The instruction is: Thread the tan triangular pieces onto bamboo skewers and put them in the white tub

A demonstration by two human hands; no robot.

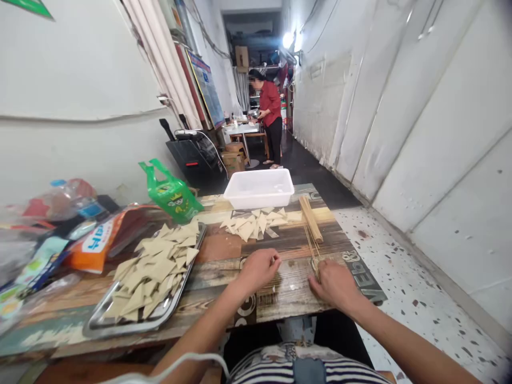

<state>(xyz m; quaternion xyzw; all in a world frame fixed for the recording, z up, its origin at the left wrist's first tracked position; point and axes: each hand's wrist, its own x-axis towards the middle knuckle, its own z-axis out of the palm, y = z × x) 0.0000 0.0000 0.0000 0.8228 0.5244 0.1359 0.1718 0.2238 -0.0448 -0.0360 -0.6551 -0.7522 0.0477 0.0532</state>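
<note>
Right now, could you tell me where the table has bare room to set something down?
Bare wood lies between the metal tray and the left hand, and right of the skewer bundle. The table's left end is crowded with bags.

Shiny metal rectangular tray left; matt translucent white plastic tub far; thin pale wooden skewers right; worn printed wood-grain tabletop.

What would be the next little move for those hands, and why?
Probably the left hand reaches forward for a piece from the loose pile of tofu triangles. The right hand already grips thin bamboo skewers, while the left looks empty.
</note>
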